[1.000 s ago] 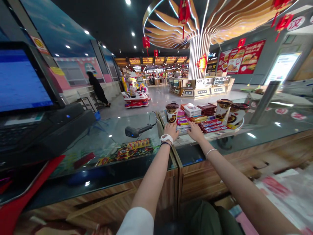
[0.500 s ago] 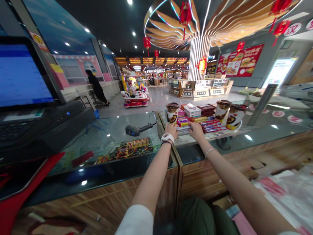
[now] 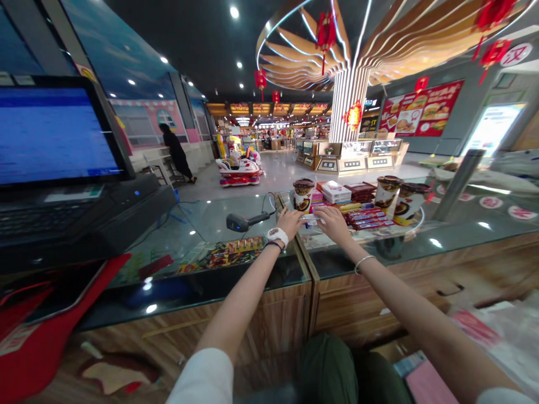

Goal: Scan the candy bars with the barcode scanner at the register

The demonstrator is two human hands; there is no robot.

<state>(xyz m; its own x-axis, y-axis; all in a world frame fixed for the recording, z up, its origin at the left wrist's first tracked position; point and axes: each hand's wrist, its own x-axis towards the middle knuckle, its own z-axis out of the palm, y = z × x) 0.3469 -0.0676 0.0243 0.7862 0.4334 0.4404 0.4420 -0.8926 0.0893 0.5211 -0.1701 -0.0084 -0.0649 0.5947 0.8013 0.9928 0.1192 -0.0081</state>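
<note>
A slim pale packet (image 3: 310, 217) spans the gap between my two hands, just above the glass counter. My left hand (image 3: 289, 224) has its fingers closed at the packet's left end; a white watch is on that wrist. At the other end, the fingers of my right hand (image 3: 334, 224) pinch the packet. Behind my left hand stands a paper cup of snacks (image 3: 304, 194) with a dark lid. Beyond my right hand lie red and purple snack bars (image 3: 365, 217), a white box (image 3: 336, 192) and dark brown packets (image 3: 360, 192).
Two more snack cups (image 3: 387, 192) stand at the right, near a metal post (image 3: 460, 184). A barcode scanner (image 3: 248, 220) lies left of my hands on the glass counter (image 3: 206, 216). Further left is a computer monitor (image 3: 54, 134). A person in black (image 3: 177, 152) stands in the background.
Both my hands have moved slightly left relative to the goods, with the pale packet between them. The view has shifted a little to the left.
</note>
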